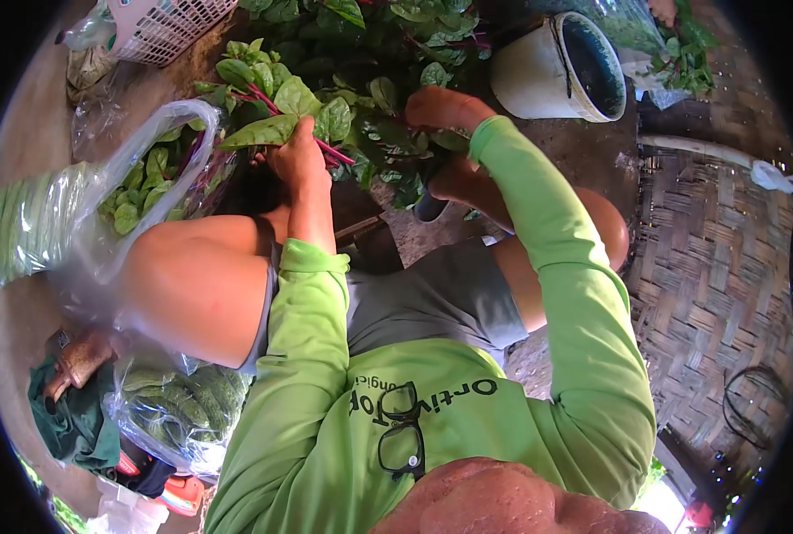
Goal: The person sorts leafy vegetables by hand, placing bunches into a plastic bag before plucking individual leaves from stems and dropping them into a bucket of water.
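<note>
My left hand (302, 167) is closed around a bunch of Malabar spinach (272, 102), with broad green leaves and purple-red stems. The stem ends stick out to the right of my thumb. My right hand (448, 109) is curled at the edge of a large heap of the same greens (361, 44); its fingertips are turned down and what they grip, if anything, is hidden. Beside my left knee stands a clear plastic bag (152, 173) with more leafy stems inside.
A white bucket (525, 76) lies tipped near my right hand. A pink basket (161, 31) is at upper left. Bagged long green vegetables (36, 218) and bagged bumpy green vegetables (178, 400) lie on my left. A woven bamboo panel (717, 267) is on my right.
</note>
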Action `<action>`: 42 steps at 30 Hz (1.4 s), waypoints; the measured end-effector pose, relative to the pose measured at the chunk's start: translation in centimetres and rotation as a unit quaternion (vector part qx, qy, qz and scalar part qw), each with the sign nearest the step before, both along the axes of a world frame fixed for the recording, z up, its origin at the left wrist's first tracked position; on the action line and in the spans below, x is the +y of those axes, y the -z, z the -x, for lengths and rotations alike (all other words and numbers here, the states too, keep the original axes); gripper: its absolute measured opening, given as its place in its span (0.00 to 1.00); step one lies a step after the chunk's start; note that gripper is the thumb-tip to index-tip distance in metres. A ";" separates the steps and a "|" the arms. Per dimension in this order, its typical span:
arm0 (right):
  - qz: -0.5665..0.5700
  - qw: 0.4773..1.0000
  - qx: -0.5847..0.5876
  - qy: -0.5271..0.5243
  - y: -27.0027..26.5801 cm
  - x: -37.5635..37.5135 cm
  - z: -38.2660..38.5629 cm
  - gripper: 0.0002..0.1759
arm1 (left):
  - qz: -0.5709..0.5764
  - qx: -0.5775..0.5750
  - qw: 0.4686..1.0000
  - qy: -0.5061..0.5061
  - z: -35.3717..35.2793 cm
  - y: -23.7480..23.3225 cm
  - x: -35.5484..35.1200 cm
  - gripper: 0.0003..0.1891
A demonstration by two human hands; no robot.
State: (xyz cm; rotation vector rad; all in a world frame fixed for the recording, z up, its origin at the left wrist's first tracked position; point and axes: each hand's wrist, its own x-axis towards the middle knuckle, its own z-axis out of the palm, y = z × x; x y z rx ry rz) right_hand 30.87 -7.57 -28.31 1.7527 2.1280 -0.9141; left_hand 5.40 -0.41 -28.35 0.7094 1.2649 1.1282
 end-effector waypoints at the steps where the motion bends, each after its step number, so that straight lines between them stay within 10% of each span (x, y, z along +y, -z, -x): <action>1: 0.041 0.985 0.077 0.152 -3.6 0.2 -0.2 0.15 | 0.006 -0.001 1.000 -0.004 0.0 -0.7 0.0 0.22; 2: 0.079 0.939 0.153 0.298 -5.7 0.1 -0.7 0.14 | 0.012 -0.002 1.000 -0.008 0.0 -1.2 0.0 0.22; 12: 0.074 0.814 0.395 0.419 -15.4 -0.9 -5.4 0.20 | -0.008 0.011 0.998 0.066 -0.7 0.8 -1.3 0.19; 24: 0.017 0.888 0.325 0.326 -9.3 0.4 6.1 0.18 | 0.149 -0.099 0.973 0.146 -1.5 1.3 -3.9 0.19; 34: 0.063 0.850 0.389 0.350 -6.4 -0.5 7.7 0.18 | 0.266 -0.310 0.890 0.203 -1.2 0.4 -3.7 0.16; 42: 0.072 0.903 0.320 0.278 -6.3 -0.9 9.1 0.20 | 0.289 -0.222 0.911 0.195 -1.1 2.2 -4.4 0.13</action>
